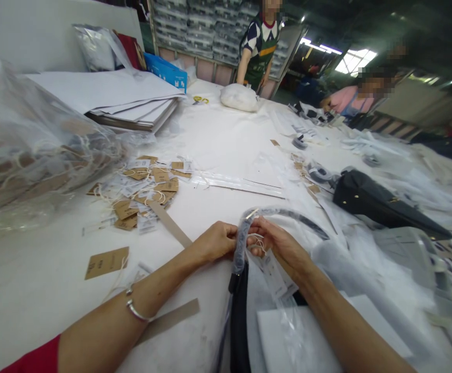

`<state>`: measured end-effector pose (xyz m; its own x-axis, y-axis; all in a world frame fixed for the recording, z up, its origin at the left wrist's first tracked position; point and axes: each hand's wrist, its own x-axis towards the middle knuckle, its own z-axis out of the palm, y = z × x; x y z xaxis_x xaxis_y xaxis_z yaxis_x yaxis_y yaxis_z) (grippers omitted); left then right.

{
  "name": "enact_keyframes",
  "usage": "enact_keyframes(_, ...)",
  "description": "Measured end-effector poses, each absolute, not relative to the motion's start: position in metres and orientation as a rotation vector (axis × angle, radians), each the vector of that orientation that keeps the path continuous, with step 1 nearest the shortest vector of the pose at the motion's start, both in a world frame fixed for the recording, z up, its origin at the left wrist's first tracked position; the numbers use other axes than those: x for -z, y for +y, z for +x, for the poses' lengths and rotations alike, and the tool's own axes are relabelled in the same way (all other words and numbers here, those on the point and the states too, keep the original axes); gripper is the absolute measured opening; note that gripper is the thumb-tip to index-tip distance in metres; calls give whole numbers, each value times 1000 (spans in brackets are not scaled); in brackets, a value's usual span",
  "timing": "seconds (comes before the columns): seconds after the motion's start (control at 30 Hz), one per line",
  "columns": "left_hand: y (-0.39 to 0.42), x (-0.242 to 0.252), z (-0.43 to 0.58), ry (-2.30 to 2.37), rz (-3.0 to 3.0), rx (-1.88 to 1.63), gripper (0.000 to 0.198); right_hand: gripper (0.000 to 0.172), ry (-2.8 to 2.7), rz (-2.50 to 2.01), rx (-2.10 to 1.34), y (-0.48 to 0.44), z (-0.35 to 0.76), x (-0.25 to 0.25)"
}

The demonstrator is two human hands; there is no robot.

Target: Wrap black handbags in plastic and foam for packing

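Observation:
My left hand (215, 241) is closed, pinching the plastic-wrapped black bag strap (241, 243) from the left. My right hand (276, 241) is closed on the same strap from the right, with thin white tag string (257, 240) between its fingers. A clear-sleeved white hang tag (276, 277) dangles below that hand. The strap arcs up and to the right over the white table (218, 140). A dark bag body (239, 321) lies beneath my wrists. A silver bangle (138, 311) circles my left wrist.
A pile of brown and white tags with strings (144, 189) lies left of centre, beside a big clear bag of tags (24, 150). A black handbag (373, 202) rests at right. Stacked white sheets (121, 98) sit far left. One person stands and another sits across the table.

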<state>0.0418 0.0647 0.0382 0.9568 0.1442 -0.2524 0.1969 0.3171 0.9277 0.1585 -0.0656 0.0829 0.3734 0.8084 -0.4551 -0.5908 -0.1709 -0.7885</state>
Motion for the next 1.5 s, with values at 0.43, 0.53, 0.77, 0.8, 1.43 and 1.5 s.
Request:
enact_keyframes(0.43, 64, -41, 42, 223, 1263, 8, 45, 29, -337, -1091, -1319, -69, 157, -81)
enact_keyframes(0.53, 64, -42, 40, 277, 1334, 40, 34, 29, -310, -1094, -1326, -69, 157, -86)
enact_keyframes(0.77, 74, -43, 38, 446, 1415, 28, 25, 19, -185, -1074, -1291, -73, 159, -93)
enact_keyframes(0.8, 76, -44, 37, 463, 1417, 22, 25, 16, -191, -1062, -1290, -73, 160, -92)
enact_keyframes(1.43, 56, -60, 5, 515, 948, -424, 31, 29, -349, -1184, -1131, -66, 137, -85)
enact_keyframes(1.5, 59, -60, 3, 522, 916, -427, 31, 31, -439, -1221, -1086, -67, 137, -86)
